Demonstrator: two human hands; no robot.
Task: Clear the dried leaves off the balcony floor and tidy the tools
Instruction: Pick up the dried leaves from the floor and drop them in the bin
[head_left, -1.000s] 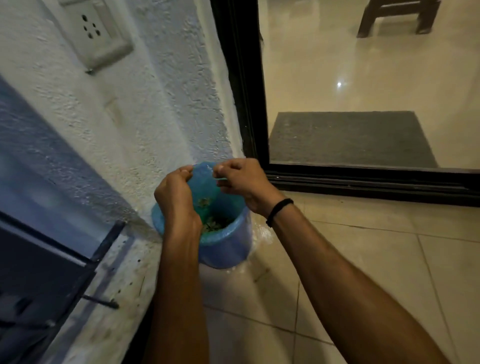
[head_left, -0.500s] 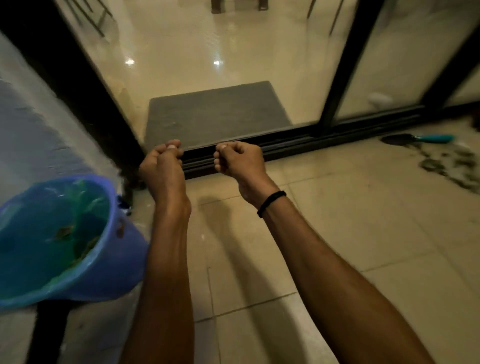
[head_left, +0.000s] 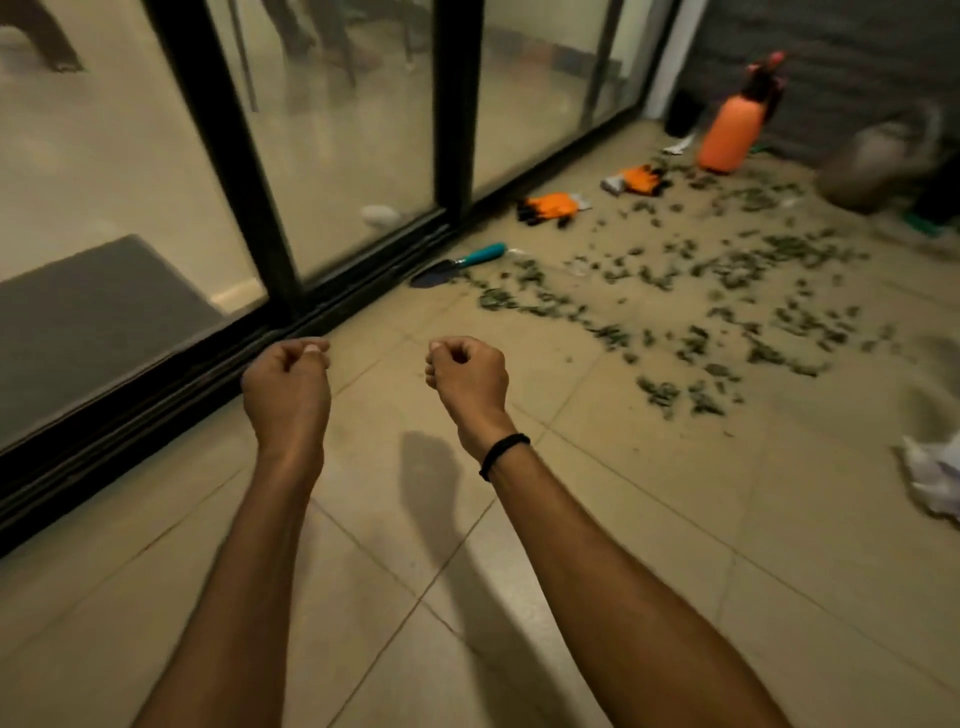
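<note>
- While both arms are stretching forward over the tiled floor, the left hand and right hand are hovering apart at centre frame, each curling its fingers into a clenched fist and grasping nothing.
- A black band is circling the right wrist.
- Dried leaves are lying scattered over the floor at right and upper right, well apart from both hands.
- A trowel with a teal handle is lying at the left edge of the leaves, just beside the door track.
- One orange glove and a second glove are lying farther up along the door.
- An orange spray bottle is standing upright at upper right.
- Crumpled paper is showing at the right edge.
</note>
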